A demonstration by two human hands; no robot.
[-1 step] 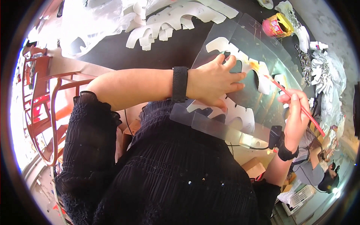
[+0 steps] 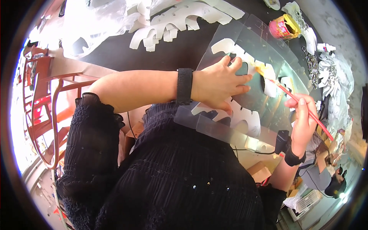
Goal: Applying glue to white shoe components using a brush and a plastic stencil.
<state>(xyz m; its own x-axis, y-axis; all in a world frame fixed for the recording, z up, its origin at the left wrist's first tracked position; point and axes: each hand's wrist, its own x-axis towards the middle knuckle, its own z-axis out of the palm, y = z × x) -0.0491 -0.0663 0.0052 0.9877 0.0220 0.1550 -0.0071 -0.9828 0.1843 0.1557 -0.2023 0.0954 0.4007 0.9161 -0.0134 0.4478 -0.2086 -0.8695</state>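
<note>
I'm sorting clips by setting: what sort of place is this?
Probably a craft workshop: the right hand holds a red-handled brush, similarly cut white pieces lie piled on the dark table, and an open pink-and-yellow tub stands nearby.

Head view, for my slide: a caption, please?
Left hand spread across white cutouts on a clear sheet; right hand holding a red brush.

A dark-topped bench (image 2: pixel 161 59) carries everything. A clear sheet (image 2: pixel 249 32) lies flat across its right part. Along the far side, scalloped white cut-outs (image 2: pixel 207 13) overlap beside a translucent plastic bag (image 2: pixel 96 27). A pink-and-yellow tin (image 2: pixel 280 29) stands near the sheet's far corner; farther right lie a metal chain (image 2: pixel 311 69) and a white bottle (image 2: pixel 325 47).
</note>
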